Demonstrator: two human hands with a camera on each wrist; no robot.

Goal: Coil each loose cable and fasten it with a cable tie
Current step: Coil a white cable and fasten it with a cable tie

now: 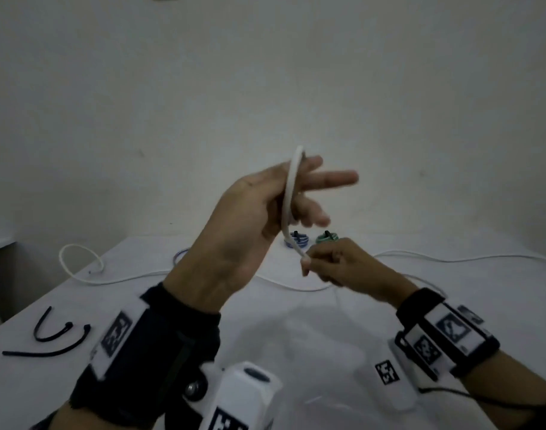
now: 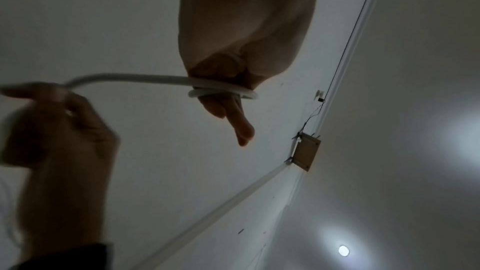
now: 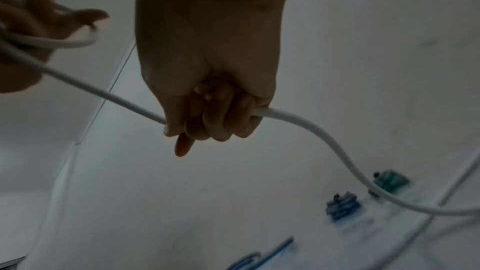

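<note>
My left hand (image 1: 259, 212) is raised above the table with its fingers (image 2: 233, 108) straight. A white cable (image 1: 288, 193) is wound round them in about two turns, and the thumb is tucked in at the wraps. From there the cable runs down to my right hand (image 1: 336, 265), which grips it in a fist (image 3: 213, 118). Past the fist the cable (image 3: 311, 128) sags to the table and trails off right. Two loose black cable ties (image 1: 53, 335) lie at the table's front left.
A blue coil (image 1: 298, 240) and a green coil (image 1: 326, 237), each tied, sit at the back of the white table (image 1: 296, 336). A loose blue cable (image 1: 180, 255) lies left of them. More white cable ends in a loop (image 1: 79, 262) near the left edge.
</note>
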